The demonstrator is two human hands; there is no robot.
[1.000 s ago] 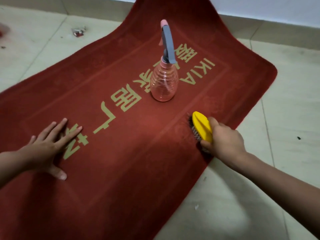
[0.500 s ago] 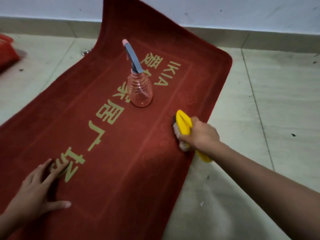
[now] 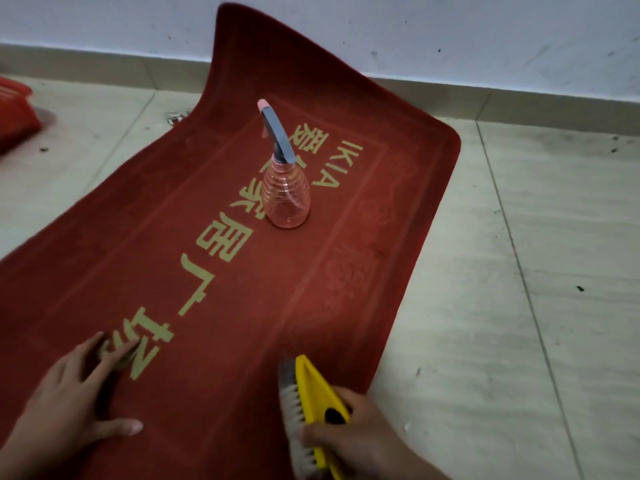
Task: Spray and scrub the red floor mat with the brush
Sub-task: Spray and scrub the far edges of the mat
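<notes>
Curling up the wall [image 3: 433, 32], red floor mat [image 3: 242, 341] with gold lettering.

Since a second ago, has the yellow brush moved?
Yes. The brush slid along the mat toward its near end, away from the standing spray bottle.

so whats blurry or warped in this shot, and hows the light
Head view: dim light, brightest on the red mat around the spray bottle. Also in the head view, motion blur smears the brush bristles and the right hand, and softens the left hand fingertips. The wide-angle lens seems to bow the mat's long edges.
</notes>
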